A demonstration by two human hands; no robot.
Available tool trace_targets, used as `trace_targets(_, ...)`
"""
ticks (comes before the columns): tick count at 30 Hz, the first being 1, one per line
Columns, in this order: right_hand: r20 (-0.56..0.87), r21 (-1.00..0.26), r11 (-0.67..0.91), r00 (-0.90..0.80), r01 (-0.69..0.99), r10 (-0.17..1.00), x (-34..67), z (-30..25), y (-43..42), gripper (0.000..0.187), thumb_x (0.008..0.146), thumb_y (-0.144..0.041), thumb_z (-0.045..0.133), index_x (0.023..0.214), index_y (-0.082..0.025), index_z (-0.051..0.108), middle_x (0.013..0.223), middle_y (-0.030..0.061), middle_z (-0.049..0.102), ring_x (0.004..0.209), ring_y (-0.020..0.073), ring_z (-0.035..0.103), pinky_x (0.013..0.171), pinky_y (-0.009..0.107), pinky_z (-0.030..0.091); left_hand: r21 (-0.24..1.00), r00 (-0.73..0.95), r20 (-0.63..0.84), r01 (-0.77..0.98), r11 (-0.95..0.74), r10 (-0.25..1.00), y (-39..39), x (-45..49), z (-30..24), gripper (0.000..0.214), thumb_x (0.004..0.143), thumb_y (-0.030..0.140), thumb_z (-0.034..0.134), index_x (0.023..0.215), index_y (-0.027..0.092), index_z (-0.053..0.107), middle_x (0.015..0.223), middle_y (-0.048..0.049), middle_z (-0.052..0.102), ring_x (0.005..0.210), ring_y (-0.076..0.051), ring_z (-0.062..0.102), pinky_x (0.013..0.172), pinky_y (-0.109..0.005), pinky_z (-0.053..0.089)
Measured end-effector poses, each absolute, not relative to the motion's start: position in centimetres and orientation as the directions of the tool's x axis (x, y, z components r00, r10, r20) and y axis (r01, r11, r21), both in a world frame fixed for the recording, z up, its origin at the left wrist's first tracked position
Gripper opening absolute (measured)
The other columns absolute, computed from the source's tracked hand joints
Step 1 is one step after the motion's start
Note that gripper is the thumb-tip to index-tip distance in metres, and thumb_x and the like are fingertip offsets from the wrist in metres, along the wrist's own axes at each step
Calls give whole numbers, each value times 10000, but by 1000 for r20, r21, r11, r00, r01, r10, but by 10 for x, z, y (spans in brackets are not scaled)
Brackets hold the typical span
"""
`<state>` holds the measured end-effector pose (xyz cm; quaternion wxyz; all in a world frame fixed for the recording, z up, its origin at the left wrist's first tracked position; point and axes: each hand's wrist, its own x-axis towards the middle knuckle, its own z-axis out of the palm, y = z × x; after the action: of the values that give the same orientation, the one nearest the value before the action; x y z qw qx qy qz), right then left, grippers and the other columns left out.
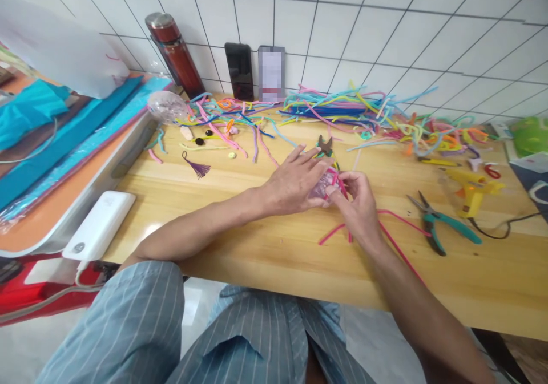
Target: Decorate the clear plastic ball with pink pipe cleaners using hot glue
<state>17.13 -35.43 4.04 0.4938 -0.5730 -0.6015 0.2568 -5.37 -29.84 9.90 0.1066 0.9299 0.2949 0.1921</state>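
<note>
My left hand (295, 181) lies over a small translucent purple piece (319, 187), with its fingers stretched and its thumb at the near edge, apparently steadying it. My right hand (357, 201) pinches a bright pink pipe cleaner (341, 187) against that piece, thumb resting on it. Loose pink pipe cleaner ends (400, 253) stick out below and to the right of my right wrist. Just beyond my left fingers is a tool with brown metal jaws (325, 144), its handles partly hidden by the hand. The underside of the piece is hidden.
Teal-handled pliers (458, 227) lie open at right, near a yellow glue gun (473, 193) with its cord. Pipe cleaners (329, 112) heap along the wall. A purple tassel (199, 168), a red flask (177, 56), two phones (238, 70) and a white power bank (100, 224) are left.
</note>
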Motion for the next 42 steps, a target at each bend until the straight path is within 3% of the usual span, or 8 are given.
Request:
trace_targets(7,339,-843,238,132,483,932,169,39,-359,390,983,-573,832,1234,-320,674,1259,57,805,1132,283,763,1065,520,630,314,792,274,463,-829,546,-288,-59,96,680,1062,506,813,1630,201,593,1714,-199,699,1811,-423,440,1532,-784,142)
trace_targets(17,346,-802,255,72,541,936,175,56,-369,419,979,-559,854,1276,-301,712,1354,90,812,1281,325,775,1118,569,643,383,795,288,415,-825,534,-295,-58,94,576,1158,577,604,1538,143,595,1648,-253,708,1677,-403,584,1536,-769,93)
trace_targets(25,409,-706,256,85,661,908,192,87,-394,486,998,-593,852,1385,-308,778,1338,111,857,1187,337,821,1029,560,689,325,792,309,433,-841,527,-298,-63,85,578,1141,537,661,1568,163,554,1706,-252,671,1747,-401,519,1533,-783,117)
trace_targets(30,342,-691,-10,339,723,876,253,90,-439,422,966,-719,820,1081,-316,867,1037,76,878,927,322,813,930,560,686,260,798,363,410,-874,482,-305,-65,81,638,1163,511,639,1661,135,508,1677,-252,699,1718,-409,564,1533,-776,137)
trace_targets(32,323,-657,-213,525,723,787,284,82,-459,521,881,-807,818,986,-297,843,954,90,855,869,346,792,910,606,675,237,791,383,415,-878,477,-306,-66,79,690,1156,489,646,1718,134,460,1704,-263,679,1718,-431,562,1512,-817,153)
trace_targets(34,335,-580,-395,651,713,681,312,70,-475,560,851,-811,772,995,-272,815,1027,133,862,933,382,799,955,654,664,205,794,400,409,-889,458,-307,-66,78,711,1164,471,635,1739,107,431,1701,-277,677,1706,-431,576,1504,-822,173)
trace_targets(37,430,-427,-502,657,752,619,346,54,-486,609,839,-772,681,1108,-238,797,1215,213,845,1133,446,789,1061,705,636,172,799,411,406,-898,440,-309,-67,79,694,1181,484,613,1728,93,440,1672,-274,698,1681,-418,602,1503,-818,182)
trace_targets(42,413,-263,-460,530,848,741,378,43,-471,494,892,-587,658,1217,-226,752,1322,236,812,1376,448,700,1251,680,533,165,787,434,408,-898,437,-310,-66,79,638,1186,458,593,1704,103,478,1644,-264,713,1648,-420,627,1497,-837,164)
